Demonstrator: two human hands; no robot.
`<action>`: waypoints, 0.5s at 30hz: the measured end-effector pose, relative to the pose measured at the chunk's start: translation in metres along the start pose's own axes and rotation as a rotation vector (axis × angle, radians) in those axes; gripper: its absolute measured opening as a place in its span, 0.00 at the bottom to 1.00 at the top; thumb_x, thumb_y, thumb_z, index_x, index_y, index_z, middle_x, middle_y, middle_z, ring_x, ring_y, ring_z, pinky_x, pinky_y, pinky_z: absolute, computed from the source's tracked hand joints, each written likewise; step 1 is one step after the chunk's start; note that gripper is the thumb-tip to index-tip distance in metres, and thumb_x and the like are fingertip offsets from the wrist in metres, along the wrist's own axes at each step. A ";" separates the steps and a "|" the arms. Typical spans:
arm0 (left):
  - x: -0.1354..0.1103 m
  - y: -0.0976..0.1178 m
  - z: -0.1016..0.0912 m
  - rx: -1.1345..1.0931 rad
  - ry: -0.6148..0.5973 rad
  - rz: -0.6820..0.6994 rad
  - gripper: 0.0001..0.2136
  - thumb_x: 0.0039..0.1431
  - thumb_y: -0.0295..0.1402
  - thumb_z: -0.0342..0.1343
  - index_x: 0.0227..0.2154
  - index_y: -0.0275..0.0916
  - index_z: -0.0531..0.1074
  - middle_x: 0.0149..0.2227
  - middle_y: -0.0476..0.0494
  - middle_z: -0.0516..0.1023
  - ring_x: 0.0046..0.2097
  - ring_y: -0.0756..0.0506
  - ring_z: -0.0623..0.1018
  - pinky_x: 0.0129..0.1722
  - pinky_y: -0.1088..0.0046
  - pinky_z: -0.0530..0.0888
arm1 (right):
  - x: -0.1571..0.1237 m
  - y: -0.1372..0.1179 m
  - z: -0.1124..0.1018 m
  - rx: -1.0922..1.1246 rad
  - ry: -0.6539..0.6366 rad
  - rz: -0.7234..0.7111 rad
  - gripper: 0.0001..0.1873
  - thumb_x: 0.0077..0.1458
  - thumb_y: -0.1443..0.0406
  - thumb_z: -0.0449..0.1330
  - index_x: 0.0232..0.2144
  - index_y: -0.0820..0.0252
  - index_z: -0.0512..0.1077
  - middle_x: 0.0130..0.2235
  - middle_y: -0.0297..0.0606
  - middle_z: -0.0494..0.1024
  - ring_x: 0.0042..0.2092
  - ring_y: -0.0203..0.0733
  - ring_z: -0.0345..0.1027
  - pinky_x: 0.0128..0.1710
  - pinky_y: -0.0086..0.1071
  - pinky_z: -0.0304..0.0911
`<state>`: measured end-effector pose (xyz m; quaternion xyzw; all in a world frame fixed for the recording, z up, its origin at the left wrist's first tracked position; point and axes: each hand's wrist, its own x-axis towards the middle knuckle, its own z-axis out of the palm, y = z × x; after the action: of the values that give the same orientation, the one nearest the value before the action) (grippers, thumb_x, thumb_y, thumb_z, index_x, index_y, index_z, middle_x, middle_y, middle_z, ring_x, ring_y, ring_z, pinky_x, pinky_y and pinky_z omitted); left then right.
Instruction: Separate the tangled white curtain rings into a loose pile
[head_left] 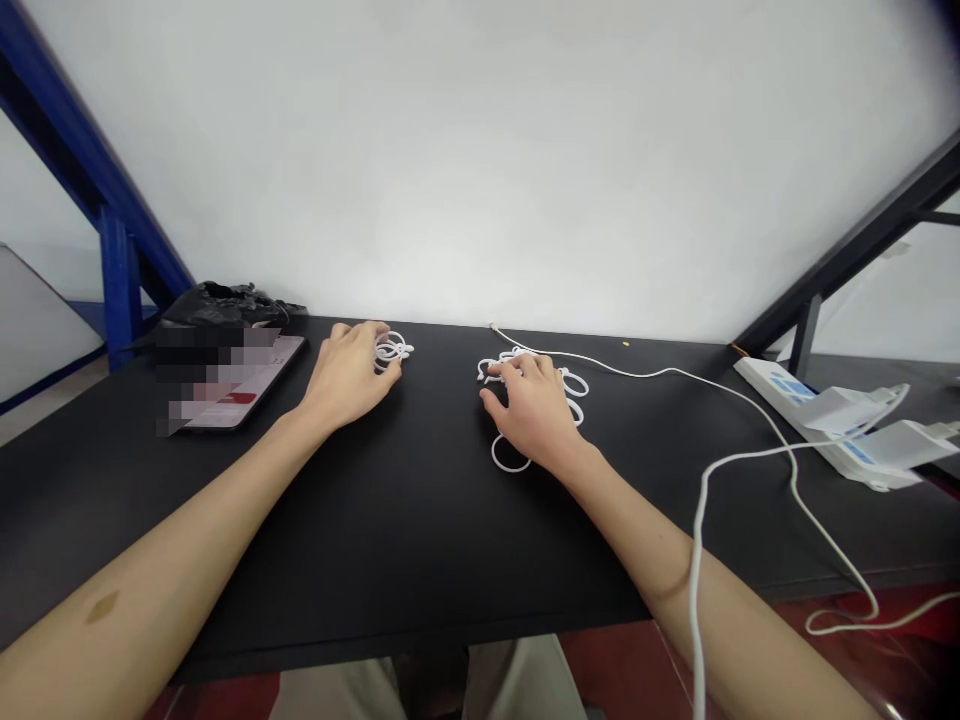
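Observation:
Several thin white cord loops, knotted at their ends, lie in two groups on the black table. The smaller group of white loops is beside my left hand, its fingers and thumb curved apart at the group's left edge. Over the larger group of white loops rests my right hand, palm down with the thumb held away from the fingers. The hand hides part of this group, and one loop sticks out toward me below it. Whether any loop is gripped between the right fingers is hidden.
A phone, partly blurred, and a crumpled black plastic bag lie at the left. At the right is a white power strip with plugged-in chargers. A white cable crosses over my right forearm. A white wall stands behind.

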<state>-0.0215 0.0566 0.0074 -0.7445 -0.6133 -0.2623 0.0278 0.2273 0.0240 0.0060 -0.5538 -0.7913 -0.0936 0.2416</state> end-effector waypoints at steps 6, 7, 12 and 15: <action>-0.004 0.002 0.002 0.053 -0.082 0.081 0.18 0.56 0.42 0.51 0.48 0.41 0.67 0.52 0.35 0.72 0.54 0.30 0.66 0.50 0.50 0.66 | -0.001 -0.001 0.002 0.090 -0.096 -0.081 0.08 0.59 0.63 0.59 0.39 0.60 0.75 0.47 0.48 0.77 0.62 0.61 0.54 0.59 0.57 0.55; -0.004 0.001 0.002 0.061 -0.089 0.073 0.18 0.56 0.42 0.51 0.48 0.41 0.67 0.52 0.35 0.71 0.54 0.29 0.66 0.50 0.49 0.66 | -0.001 -0.001 0.002 0.101 -0.121 -0.084 0.08 0.60 0.63 0.59 0.38 0.60 0.75 0.47 0.48 0.77 0.63 0.62 0.53 0.60 0.57 0.54; -0.004 -0.003 0.002 0.063 -0.122 0.023 0.20 0.54 0.39 0.53 0.50 0.40 0.68 0.53 0.33 0.70 0.55 0.27 0.65 0.49 0.48 0.65 | 0.000 -0.002 0.000 0.147 -0.156 -0.136 0.08 0.59 0.64 0.61 0.40 0.61 0.76 0.47 0.46 0.78 0.61 0.60 0.55 0.60 0.56 0.55; -0.004 -0.003 -0.001 0.064 -0.133 0.010 0.21 0.52 0.38 0.53 0.51 0.42 0.68 0.53 0.34 0.70 0.55 0.28 0.65 0.50 0.48 0.64 | 0.000 -0.002 -0.001 0.184 -0.151 -0.189 0.08 0.58 0.68 0.62 0.41 0.61 0.77 0.45 0.45 0.79 0.54 0.55 0.60 0.56 0.52 0.60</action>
<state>-0.0251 0.0532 0.0052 -0.7619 -0.6182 -0.1926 0.0119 0.2255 0.0230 0.0076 -0.4577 -0.8612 -0.0013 0.2211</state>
